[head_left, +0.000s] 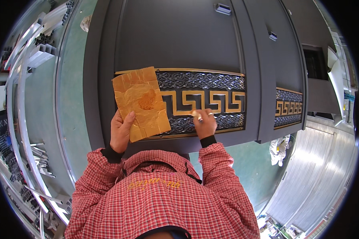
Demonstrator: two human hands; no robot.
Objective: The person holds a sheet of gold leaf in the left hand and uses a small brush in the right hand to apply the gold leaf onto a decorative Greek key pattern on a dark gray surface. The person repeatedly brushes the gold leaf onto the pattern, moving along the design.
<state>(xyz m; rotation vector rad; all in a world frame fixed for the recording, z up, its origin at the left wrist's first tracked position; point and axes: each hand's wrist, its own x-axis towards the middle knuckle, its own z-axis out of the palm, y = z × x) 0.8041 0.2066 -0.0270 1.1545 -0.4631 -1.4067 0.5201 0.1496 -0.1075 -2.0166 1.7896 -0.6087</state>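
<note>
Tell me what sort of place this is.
Most likely a metalworking workshop: silver square tubes are stacked at the left, a large dark panel with a gold key-pattern band is in front of the person, and the green floor looks like a shop floor.

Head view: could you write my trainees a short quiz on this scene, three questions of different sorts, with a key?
1. Multiple choice. Where is the orange patch on the gold-coloured sheet that the left hand holds?
(a) along its bottom edge
(b) near its middle
(c) in its top left corner

2. Fill in the blank. The right hand, pinching a small pale thing, is at the ____ edge of the gold key pattern.

3. True or false? The sheet hides the right end of the key pattern.

Key
1: b, near its middle.
2: lower.
3: False; the right end is in plain view.
</note>
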